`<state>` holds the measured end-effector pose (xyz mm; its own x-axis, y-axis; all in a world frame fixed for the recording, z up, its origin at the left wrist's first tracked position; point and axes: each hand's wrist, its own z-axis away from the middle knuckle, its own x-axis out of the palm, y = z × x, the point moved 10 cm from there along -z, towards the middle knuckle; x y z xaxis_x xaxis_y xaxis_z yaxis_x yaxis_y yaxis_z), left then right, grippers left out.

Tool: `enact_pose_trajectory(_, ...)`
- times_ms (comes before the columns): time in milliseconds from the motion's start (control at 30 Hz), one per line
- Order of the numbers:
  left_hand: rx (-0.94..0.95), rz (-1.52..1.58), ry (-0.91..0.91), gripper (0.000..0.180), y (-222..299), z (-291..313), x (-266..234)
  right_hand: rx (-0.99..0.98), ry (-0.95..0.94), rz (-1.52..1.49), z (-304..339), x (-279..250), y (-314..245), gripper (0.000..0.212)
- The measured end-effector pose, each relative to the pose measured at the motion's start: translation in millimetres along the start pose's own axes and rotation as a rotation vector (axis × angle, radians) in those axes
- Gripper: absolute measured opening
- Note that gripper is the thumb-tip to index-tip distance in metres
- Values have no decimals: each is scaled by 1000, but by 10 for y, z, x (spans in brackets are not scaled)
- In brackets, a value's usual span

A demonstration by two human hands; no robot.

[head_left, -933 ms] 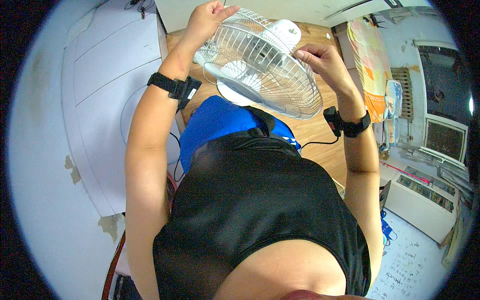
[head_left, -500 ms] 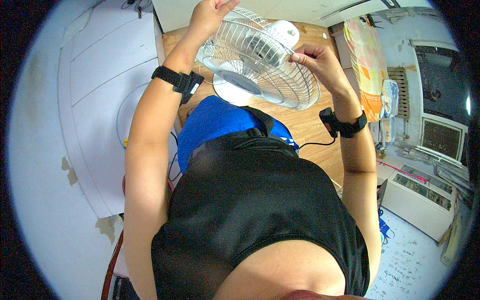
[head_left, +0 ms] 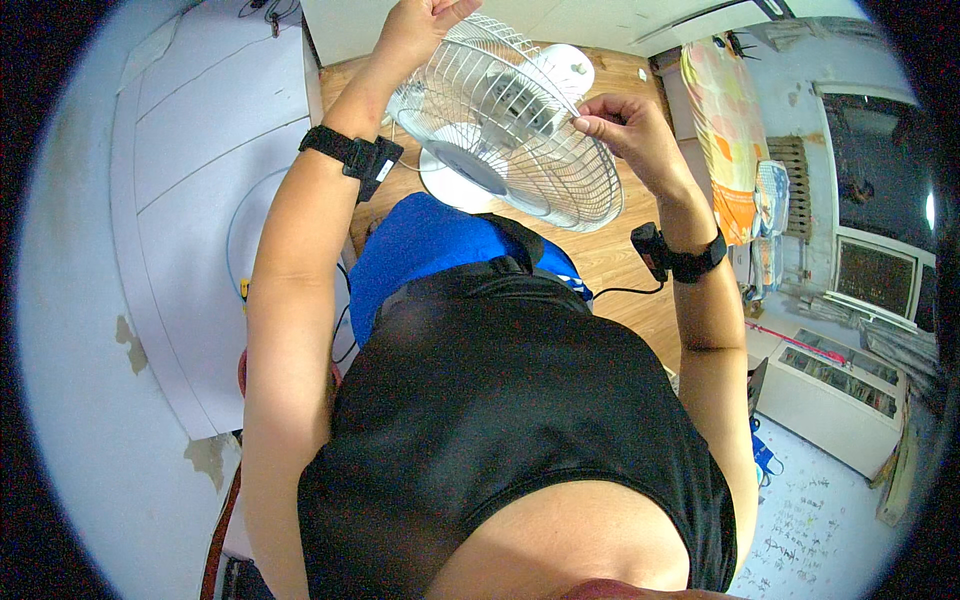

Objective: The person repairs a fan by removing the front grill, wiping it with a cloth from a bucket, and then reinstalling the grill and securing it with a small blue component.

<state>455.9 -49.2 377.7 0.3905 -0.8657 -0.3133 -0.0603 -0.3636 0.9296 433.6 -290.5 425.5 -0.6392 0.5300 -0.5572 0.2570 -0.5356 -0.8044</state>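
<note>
In front of my lap stands a white electric fan, its round wire fan grille (head_left: pixel 570 190) tilted toward me. The grille's pale centre disc (head_left: pixel 468 166) faces down and toward my lap, and the white motor housing (head_left: pixel 568 70) shows behind the wires. My right hand (head_left: pixel 635 135) pinches the wires at the grille's right side between thumb and fingers. At the grille's upper left rim, my left hand (head_left: pixel 418 32) is closed with its thumb pressed to the fingers. The picture's top edge cuts off part of it, so what it holds is hidden. The round white base (head_left: pixel 450 185) is partly covered by the grille.
A pale cabinet (head_left: pixel 215 190) runs along the left. A wooden floor (head_left: pixel 640 310) lies under the fan. At right are a bed with a patterned cover (head_left: pixel 725 140), a radiator (head_left: pixel 788 185), and a white cabinet (head_left: pixel 830 400). A black cable (head_left: pixel 625 290) leads from my right wrist strap.
The grille's right edge has swung slightly left and down. My right hand has shifted a little along with it, still pinching the wires. My left hand keeps its place at the upper rim.
</note>
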Motion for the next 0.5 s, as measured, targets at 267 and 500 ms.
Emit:
enact_pose_trajectory(267,-19,-55,30,37,65,-54,-51,-102,117,165,-7,-27,-15,26)
enact_pose_trajectory(500,37,19,38,39,-28,-101,-19,123,-4,-99,17,-5,139,27)
